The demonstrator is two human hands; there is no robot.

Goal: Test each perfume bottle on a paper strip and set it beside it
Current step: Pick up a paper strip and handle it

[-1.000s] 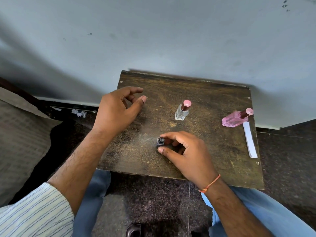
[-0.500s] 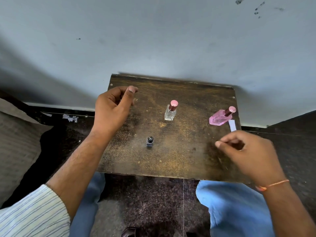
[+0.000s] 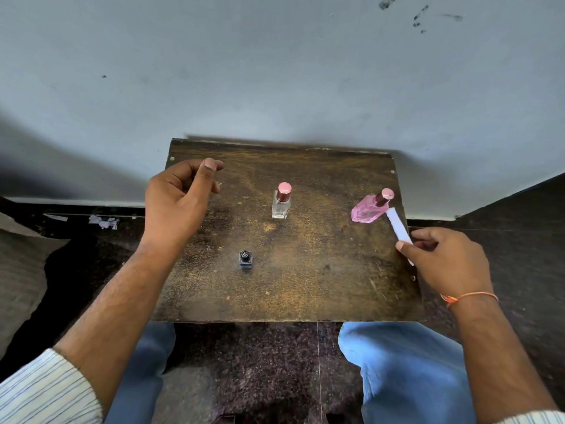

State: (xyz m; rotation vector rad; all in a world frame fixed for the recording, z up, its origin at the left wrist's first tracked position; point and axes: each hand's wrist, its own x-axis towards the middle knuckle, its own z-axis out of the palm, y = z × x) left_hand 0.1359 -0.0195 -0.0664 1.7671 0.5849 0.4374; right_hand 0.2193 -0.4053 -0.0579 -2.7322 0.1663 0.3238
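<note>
A person sits at a small dark wooden board (image 3: 305,286) resting over their knees, seen from above. Three perfume bottles stand or lie on it. A clear square bottle (image 3: 280,205) with a pink cap stands upright near the middle. A flat pink bottle (image 3: 367,211) with a pink cap lies at the far right, and a white paper strip (image 3: 397,226) lies just beside it, running along the right edge. A tiny dark bottle (image 3: 245,260) stands alone toward the near left, with no strip beside it.

The right hand (image 3: 449,258) sits at the near end of the strip, thumb and fingers curled in toward the paper. It appears to pinch the strip, though the fingers hide the exact contact. The left hand (image 3: 175,200) hovers above the far left of the board, fingers loosely curled with the thumb raised, holding nothing.

The strip is probably very light and floppy, so it likely wants a gentle pinch at one end, leaving the other end free for scent. The bottles look like glass, likely hard, smooth and breakable. The clear one seems best taken around its square body, below the cap. The tiny dark one looks easy to knock over and likely needs a fingertip pinch on its sides
</note>
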